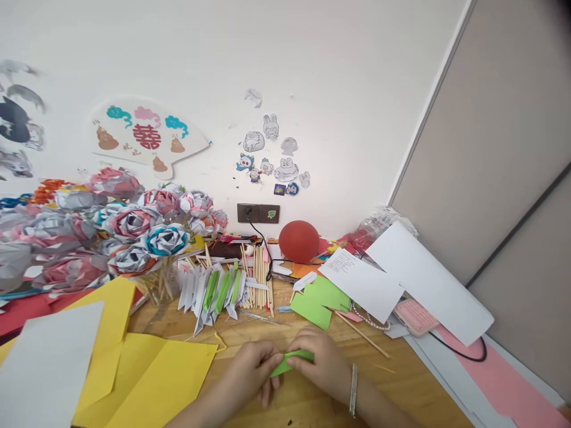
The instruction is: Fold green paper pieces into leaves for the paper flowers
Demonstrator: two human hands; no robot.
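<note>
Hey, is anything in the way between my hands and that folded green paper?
Nothing visible: the left hand and right hand both pinch the green paper directly. The green sheets lie beyond.

A white wall (352, 77) dotted with animal pictures (253, 141) rises behind the wooden tabletop (401, 371). A greyish panel (504, 131) stands at right.
</note>
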